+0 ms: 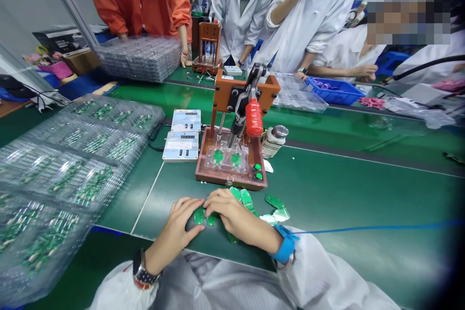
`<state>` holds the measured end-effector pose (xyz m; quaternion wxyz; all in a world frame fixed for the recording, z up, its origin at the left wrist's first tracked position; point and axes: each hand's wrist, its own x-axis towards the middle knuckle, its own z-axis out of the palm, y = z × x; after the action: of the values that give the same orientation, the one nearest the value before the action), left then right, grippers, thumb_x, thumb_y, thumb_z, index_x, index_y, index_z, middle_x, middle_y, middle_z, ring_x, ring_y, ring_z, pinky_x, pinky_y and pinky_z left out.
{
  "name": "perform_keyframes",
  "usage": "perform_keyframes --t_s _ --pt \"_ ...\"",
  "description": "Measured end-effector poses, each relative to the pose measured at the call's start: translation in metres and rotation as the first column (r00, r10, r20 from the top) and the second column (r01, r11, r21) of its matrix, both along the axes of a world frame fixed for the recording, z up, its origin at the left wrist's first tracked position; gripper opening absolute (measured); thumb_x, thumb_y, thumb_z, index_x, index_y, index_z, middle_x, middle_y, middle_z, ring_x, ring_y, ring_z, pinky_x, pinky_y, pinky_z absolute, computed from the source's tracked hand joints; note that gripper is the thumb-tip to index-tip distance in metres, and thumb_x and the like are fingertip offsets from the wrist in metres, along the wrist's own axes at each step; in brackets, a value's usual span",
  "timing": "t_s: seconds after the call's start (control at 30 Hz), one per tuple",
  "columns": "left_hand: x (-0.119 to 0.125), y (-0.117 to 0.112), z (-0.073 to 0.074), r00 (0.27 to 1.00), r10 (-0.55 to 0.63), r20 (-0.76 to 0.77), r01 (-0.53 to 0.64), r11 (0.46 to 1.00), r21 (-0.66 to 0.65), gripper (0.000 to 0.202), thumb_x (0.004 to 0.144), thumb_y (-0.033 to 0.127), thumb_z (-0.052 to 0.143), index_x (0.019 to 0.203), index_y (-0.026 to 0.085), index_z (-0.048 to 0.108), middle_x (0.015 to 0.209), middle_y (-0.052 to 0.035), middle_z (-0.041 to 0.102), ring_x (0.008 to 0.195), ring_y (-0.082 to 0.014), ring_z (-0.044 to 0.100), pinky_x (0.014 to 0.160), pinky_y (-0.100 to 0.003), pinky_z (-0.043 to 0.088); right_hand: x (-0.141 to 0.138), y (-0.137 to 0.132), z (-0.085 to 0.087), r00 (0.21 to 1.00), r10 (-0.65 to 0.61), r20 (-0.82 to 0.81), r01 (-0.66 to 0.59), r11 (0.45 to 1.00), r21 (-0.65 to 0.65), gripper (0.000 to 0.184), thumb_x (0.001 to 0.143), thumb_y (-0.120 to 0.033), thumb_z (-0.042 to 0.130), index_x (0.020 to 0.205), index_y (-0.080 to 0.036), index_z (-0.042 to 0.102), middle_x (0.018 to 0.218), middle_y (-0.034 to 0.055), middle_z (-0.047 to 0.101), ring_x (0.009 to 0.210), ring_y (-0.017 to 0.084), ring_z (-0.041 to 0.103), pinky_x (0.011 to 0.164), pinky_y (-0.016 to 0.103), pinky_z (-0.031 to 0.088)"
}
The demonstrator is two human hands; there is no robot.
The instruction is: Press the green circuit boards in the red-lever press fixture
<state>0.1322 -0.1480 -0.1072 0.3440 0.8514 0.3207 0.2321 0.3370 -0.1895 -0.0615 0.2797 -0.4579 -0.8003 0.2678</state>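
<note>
My left hand (176, 226) is curled around a small green circuit board (198, 215), with thumb and fingertips at its edges, low over the green bench. Close beside it, my right hand (232, 212) has its bent fingers on a second green circuit board (210, 221); its thumb is mostly hidden. A loose heap of green boards (246, 198) lies behind and partly under my right hand. More boards (275, 201) lie to its right. In front of my hands stands a brown test fixture (231, 181), with two green boards in its clear plate and a red-handled toggle clamp (254, 117) above.
Stacked clear trays (119, 164) full of boards fill the left side. Two meter boxes (180, 146) and a bottle (275, 140) flank the fixture. A blue cord (363, 227) runs right from my wrist strap. Several people stand across the bench near a blue basket (334, 92).
</note>
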Motion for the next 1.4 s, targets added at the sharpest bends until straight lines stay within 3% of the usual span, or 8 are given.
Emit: perform_keyframes --t_s 0.17,0.27,0.33,0.43,0.53,0.6,0.73,1.4 --pt "0.006 0.0 -0.005 0.998 -0.055 0.038 0.056 0.998 -0.029 0.047 0.085 0.021 0.066 0.13 0.025 0.054 0.124 -0.0104 0.061 0.115 -0.0275 0.051 0.098 -0.05 0.044 0.011 -0.013 0.023 1.0 -0.004 0.025 0.004 1.0 0.007 0.036 0.083 0.007 0.041 0.097 -0.019 0.062 0.099 0.0028 0.065 0.097 0.017 0.056 0.088 0.034 0.045" --pt "0.008 -0.001 -0.01 0.996 -0.05 0.073 0.054 0.997 -0.051 0.049 0.083 0.02 0.068 0.13 0.028 0.055 0.123 -0.0091 0.062 0.114 -0.0268 0.052 0.098 -0.047 0.046 0.02 -0.019 0.063 0.998 0.055 -0.017 -0.053 0.995 0.082 0.034 0.087 0.003 0.04 0.101 -0.02 0.06 0.099 0.0037 0.065 0.094 0.016 0.058 0.087 0.034 0.048" --pt "0.008 0.001 -0.016 0.995 -0.048 0.084 0.052 0.997 -0.052 0.052 0.08 0.022 0.072 0.129 0.03 0.057 0.124 -0.0089 0.062 0.115 -0.0274 0.052 0.098 -0.046 0.046 0.029 -0.02 0.093 0.997 0.028 -0.075 -0.008 0.966 0.258 0.036 0.086 0.003 0.041 0.107 -0.021 0.058 0.104 0.0055 0.064 0.097 0.016 0.06 0.086 0.034 0.051" --pt "0.01 0.006 -0.025 0.997 -0.051 0.065 0.055 0.997 -0.051 0.056 0.074 0.025 0.078 0.127 0.031 0.06 0.124 -0.0098 0.063 0.114 -0.0296 0.054 0.098 -0.046 0.047 0.045 -0.013 0.128 0.967 -0.165 -0.193 0.249 0.757 0.604 0.042 0.083 0.005 0.046 0.113 -0.023 0.057 0.111 0.008 0.062 0.102 0.02 0.06 0.081 0.035 0.053" --pt "0.014 0.01 -0.027 0.997 -0.064 0.04 0.066 0.996 -0.061 0.059 0.07 0.028 0.081 0.125 0.031 0.062 0.123 -0.0108 0.064 0.113 -0.0312 0.055 0.098 -0.048 0.046 0.059 0.008 0.145 0.917 -0.285 -0.277 0.391 0.519 0.76 0.037 0.086 -0.003 0.054 0.116 -0.025 0.058 0.116 0.009 0.06 0.105 0.024 0.059 0.081 0.039 0.054" --pt "0.016 0.011 -0.025 0.997 -0.069 0.024 0.071 0.994 -0.079 0.06 0.069 0.029 0.082 0.125 0.031 0.062 0.123 -0.0109 0.064 0.113 -0.0314 0.054 0.098 -0.049 0.045 0.065 0.025 0.146 0.929 -0.288 -0.232 0.351 0.492 0.796 0.03 0.092 -0.017 0.054 0.121 -0.024 0.056 0.121 0.0114 0.057 0.11 0.027 0.056 0.087 0.045 0.051" --pt "0.019 0.009 -0.019 0.997 -0.078 -0.014 0.076 0.991 -0.112 0.06 0.068 0.024 0.082 0.125 0.031 0.062 0.121 -0.0093 0.065 0.111 -0.0304 0.054 0.097 -0.047 0.045 0.065 0.049 0.137 0.956 -0.281 -0.083 0.23 0.544 0.807 0.035 0.097 -0.035 0.046 0.129 -0.022 0.048 0.129 0.015 0.05 0.12 0.031 0.048 0.095 0.054 0.045" --pt "0.019 0.018 -0.043 0.986 -0.166 -0.004 0.164 0.966 0.198 0.046 0.077 0.039 0.074 0.121 0.028 0.063 0.113 -0.0073 0.069 0.1 -0.0254 0.059 0.083 -0.033 0.05 0.06 0.077 0.127 0.978 -0.142 -0.154 0.2 0.416 0.887 0.031 0.093 -0.031 0.056 0.12 -0.016 0.05 0.117 0.0184 0.058 0.116 0.031 0.054 0.089 0.052 0.051"
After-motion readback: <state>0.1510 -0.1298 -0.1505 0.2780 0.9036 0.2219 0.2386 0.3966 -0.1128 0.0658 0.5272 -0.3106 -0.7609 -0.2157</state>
